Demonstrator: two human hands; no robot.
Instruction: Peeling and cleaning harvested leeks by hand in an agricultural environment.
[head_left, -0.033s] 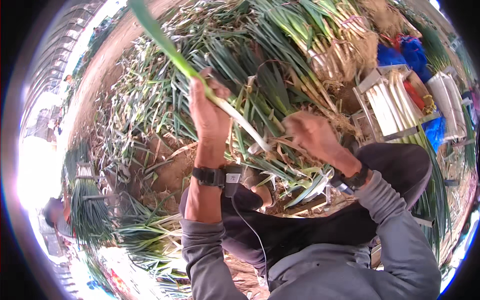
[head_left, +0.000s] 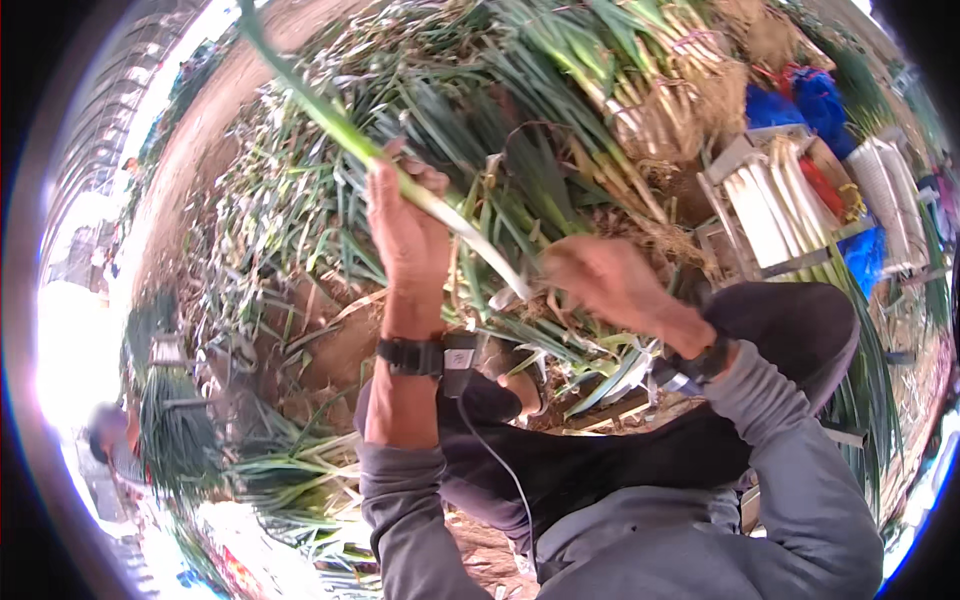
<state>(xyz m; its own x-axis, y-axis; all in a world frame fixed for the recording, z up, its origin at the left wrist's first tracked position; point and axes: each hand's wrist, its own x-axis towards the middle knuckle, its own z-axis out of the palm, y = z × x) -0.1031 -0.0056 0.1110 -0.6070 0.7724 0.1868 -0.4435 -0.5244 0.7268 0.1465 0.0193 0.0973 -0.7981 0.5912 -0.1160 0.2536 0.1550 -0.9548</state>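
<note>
A long leek-like green onion (head_left: 440,207) slants across the middle, its green leaves reaching up to the far left and its white end pointing down to the right. My left hand (head_left: 405,230) is closed round the middle of its stalk. Close to the right of the white end is my right hand (head_left: 612,287), its fingers curled and smeared by motion. Whether they hold or touch anything does not show. Loose leaves and peelings (head_left: 590,355) lie beneath both hands.
A heap of stripped leaves (head_left: 270,190) covers the ground to the left. Bundles of untrimmed green onions with roots (head_left: 660,110) lie at the back. On the right, a crate (head_left: 715,205) holds cleaned white stalks (head_left: 775,205) beside blue bags (head_left: 825,105). My bent knee (head_left: 790,320) is near it.
My right hand has moved left, nearer to the white end of the green onion. The left hand has shifted slightly left with the stalk in it.
</note>
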